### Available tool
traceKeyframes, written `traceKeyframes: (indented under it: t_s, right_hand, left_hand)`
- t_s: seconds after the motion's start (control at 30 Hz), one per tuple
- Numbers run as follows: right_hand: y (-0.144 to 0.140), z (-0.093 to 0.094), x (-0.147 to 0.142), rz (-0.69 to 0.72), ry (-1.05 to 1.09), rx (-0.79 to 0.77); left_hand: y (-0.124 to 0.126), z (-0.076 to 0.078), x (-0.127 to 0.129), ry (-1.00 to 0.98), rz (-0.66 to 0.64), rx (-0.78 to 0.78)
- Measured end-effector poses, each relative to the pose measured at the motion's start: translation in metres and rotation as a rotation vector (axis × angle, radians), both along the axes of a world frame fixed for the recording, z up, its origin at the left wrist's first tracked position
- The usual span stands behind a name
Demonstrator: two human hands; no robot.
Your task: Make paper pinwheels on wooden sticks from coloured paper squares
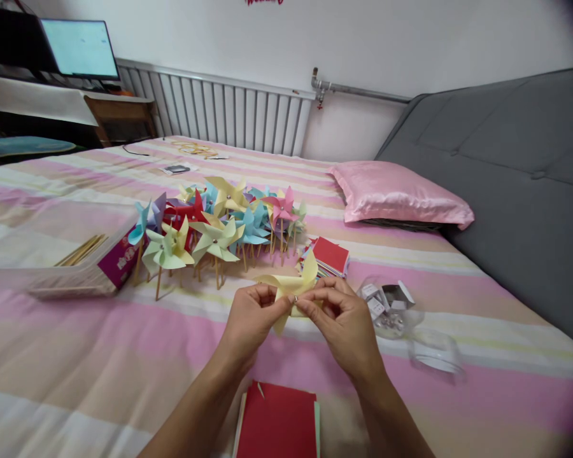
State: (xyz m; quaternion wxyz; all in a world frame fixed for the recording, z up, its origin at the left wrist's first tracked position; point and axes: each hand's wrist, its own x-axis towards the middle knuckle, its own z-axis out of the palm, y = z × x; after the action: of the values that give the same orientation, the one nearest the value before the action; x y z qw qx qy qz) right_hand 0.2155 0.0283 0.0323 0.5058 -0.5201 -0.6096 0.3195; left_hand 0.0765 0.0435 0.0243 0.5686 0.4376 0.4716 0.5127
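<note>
While loose sticks (83,249) are lying in the clear box (119,261), many mounted pinwheels (214,242), apparently finished, are standing just beside it. Between them, the left hand (251,318) and right hand (344,321) are pinching a yellow pinwheel (286,283) near its centre, seemingly part-done with no stick showing, and stacked paper (332,254) is lying beyond

Looks like matt paper in the pinwheel (287,284), smooth glossy cloth on the pillow (401,193), wood in the sticks (82,250).
</note>
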Motion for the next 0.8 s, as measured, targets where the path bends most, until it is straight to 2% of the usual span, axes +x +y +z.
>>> traceKeyframes:
  t_s: [0.27, 0.5, 0.67, 0.8]
  right_hand:
    - [-0.0004, -0.0025, -0.0017, -0.002, 0.04, 0.009]
    - [-0.0018, 0.0011, -0.0061, 0.023, 0.267, -0.127]
    - [0.0001, -0.0014, -0.0043, 0.133, 0.234, -0.117]
    - [0.0012, -0.0068, -0.0013, 0.139, 0.198, -0.105]
  left_hand:
    - [-0.0016, 0.0009, 0.0006, 0.114, 0.025, 0.099]
    - [-0.0009, -0.0006, -0.0002, 0.163, 0.055, 0.127]
    - [-0.0016, -0.0008, -0.0001, 0.162, 0.047, 0.151]
    - [-0.0027, -0.0003, 0.0005, 0.176, 0.011, 0.131]
